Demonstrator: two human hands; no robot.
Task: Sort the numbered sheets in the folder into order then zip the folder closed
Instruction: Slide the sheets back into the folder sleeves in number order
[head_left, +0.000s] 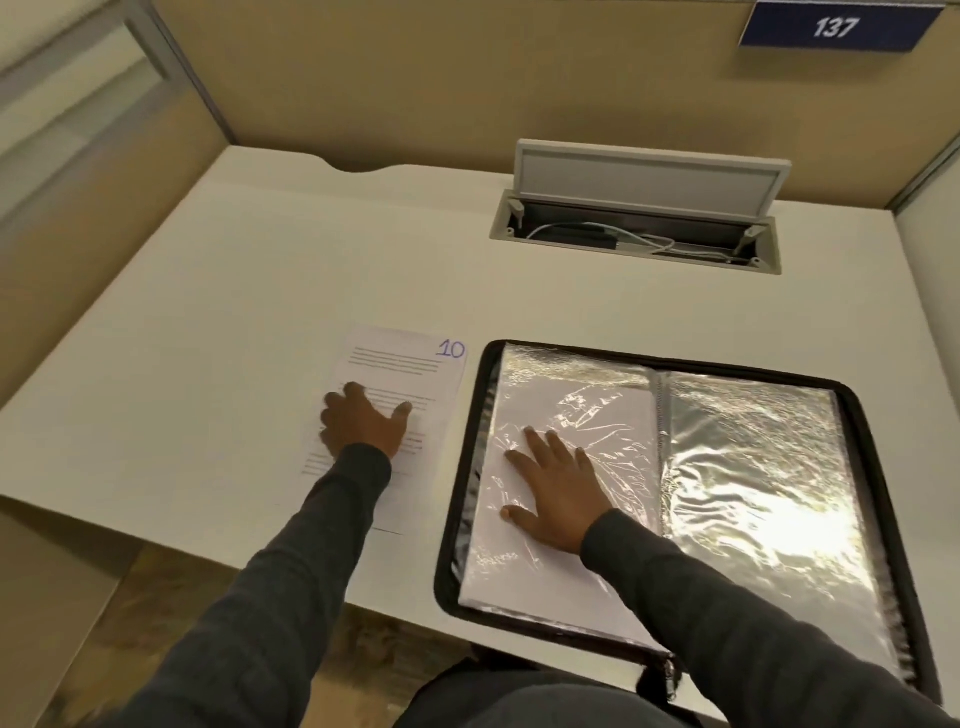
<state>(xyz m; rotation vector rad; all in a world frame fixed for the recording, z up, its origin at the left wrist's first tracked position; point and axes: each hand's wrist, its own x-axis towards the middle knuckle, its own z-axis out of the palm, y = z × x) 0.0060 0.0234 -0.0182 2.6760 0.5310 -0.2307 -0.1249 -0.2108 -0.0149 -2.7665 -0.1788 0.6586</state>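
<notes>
Black zip folder (469, 441) lying wide open on the white counter (234, 312) by the front edge, crinkly clear sleeves (753, 467) all glare on both sides. Flat on the left sleeve, right hand (558, 488), fingers straight, gripping nothing. Just left of the folder, loose sheet marked 10 (410, 374) in purple, pinned under the left hand (363, 421), fingers spread.

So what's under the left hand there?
The left hand rests on a printed sheet marked 10, lying on the desk beside the open folder. Whether more sheets lie beneath it cannot be seen.
</notes>
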